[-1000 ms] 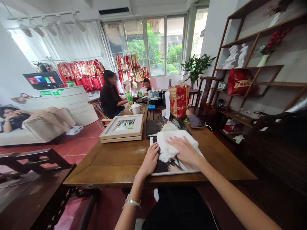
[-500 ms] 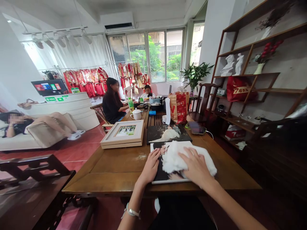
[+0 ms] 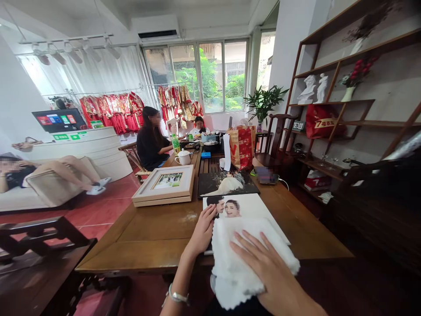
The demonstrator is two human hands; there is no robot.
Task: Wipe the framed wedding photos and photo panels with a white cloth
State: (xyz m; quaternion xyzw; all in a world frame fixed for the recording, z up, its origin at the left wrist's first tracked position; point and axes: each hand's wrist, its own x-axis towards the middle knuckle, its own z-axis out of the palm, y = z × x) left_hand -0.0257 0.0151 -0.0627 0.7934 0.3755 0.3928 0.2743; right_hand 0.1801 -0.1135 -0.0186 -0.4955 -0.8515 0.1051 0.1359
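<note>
A large wedding photo print (image 3: 263,206) with a white upper area lies at the table's near edge. The fingers of my left hand (image 3: 203,228) are stretched out and rest on its left side, over the dark part of the picture. My right hand (image 3: 263,256) lies with spread fingers on a white fluffy cloth (image 3: 226,245), pressing it on the lower part of the print. The cloth hangs over the near table edge and hides the bottom of the picture. Just beyond lies a dark photo panel (image 3: 226,184) showing a white gown.
Stacked white picture frames (image 3: 164,184) sit at left on the wooden table (image 3: 148,228). Farther off stand a white lidded cup (image 3: 183,156), a paper bag (image 3: 242,147) and a phone (image 3: 267,175) with a cable. A person in black (image 3: 151,140) sits at the table's left side.
My right hand and the cloth have slid towards me, uncovering the faces and upper right of the print. My left hand stays on the print's left side. The view has shifted slightly.
</note>
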